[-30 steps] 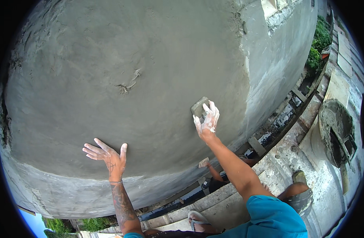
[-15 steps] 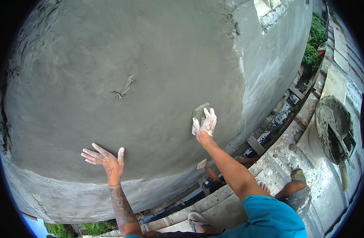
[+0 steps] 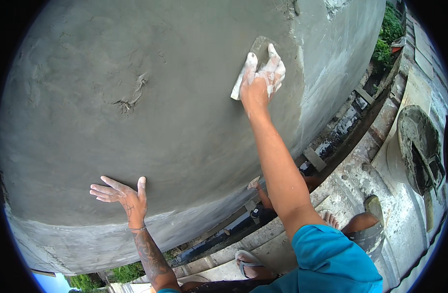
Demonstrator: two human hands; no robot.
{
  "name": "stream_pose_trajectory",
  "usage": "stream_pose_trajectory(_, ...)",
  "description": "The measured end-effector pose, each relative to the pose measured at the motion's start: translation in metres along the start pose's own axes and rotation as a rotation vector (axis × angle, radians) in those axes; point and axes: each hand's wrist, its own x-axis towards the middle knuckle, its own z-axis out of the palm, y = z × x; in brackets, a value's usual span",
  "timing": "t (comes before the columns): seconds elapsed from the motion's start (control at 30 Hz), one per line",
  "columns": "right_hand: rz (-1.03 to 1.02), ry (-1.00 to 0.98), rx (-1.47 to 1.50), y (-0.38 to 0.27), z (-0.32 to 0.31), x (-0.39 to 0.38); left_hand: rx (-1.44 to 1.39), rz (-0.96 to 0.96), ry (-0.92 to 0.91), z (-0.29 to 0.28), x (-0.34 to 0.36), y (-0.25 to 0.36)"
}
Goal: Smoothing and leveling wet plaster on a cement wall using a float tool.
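A tall wall of wet grey plaster [image 3: 194, 122] curves across most of the view. My right hand [image 3: 264, 78], its fingers coated white, grips a flat, grey plastering float [image 3: 261, 46] against the wall at upper right. The thumb lies on one side of the float and the fingers on the other, and the palm hides its middle. Lower left, my left hand [image 3: 124, 196] rests against the plaster with fingers spread and nothing in it. Between the hands and to the left, a rough torn patch [image 3: 132, 95] breaks the smooth surface.
On the corrugated roof [image 3: 348, 195] at right stands a bucket of mortar [image 3: 419, 136] with tools in it. A gap with planks [image 3: 314, 159] runs along the wall's base. Another person's hand [image 3: 253, 184] shows lower down. My sandalled foot [image 3: 248, 263] is on the roof.
My right hand has moved up the wall with the float, its arm stretching farther. My left hand stays on the plaster. The view has shifted slightly.
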Motion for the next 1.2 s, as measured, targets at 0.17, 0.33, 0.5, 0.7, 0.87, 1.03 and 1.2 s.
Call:
stream_pose_trajectory(0.17,1.124,0.001,0.313,0.235,-0.015,-0.073,-0.078,0.011,0.024,0.013,-0.002,0.027)
stream_pose_trajectory(0.33,0.477,-0.02,0.082,0.056,0.006,-0.036,-0.007,-0.003,-0.017,0.0,-0.008,0.0)
stream_pose_trajectory(0.5,-0.344,-0.081,0.328,-0.085,-0.008,0.023,-0.037,0.012,-0.001,0.01,-0.001,0.013)
stream_pose_trajectory(0.7,-0.14,0.046,0.095,-0.03,0.003,0.013,-0.014,0.022,0.026,0.001,0.001,0.006)
stream_pose_trajectory(0.87,0.763,-0.011,0.057,0.167,-0.013,-0.009,-0.052,-0.007,0.022,0.008,-0.004,0.015)
stream_pose_trajectory(1.03,0.544,0.118,0.286,0.172,-0.026,-0.002,-0.031,0.024,0.023,0.009,-0.003,0.011)
stream_pose_trajectory(1.2,-0.083,-0.119,0.21,0.035,-0.025,0.042,-0.007,0.005,0.024,0.003,-0.002,0.004)
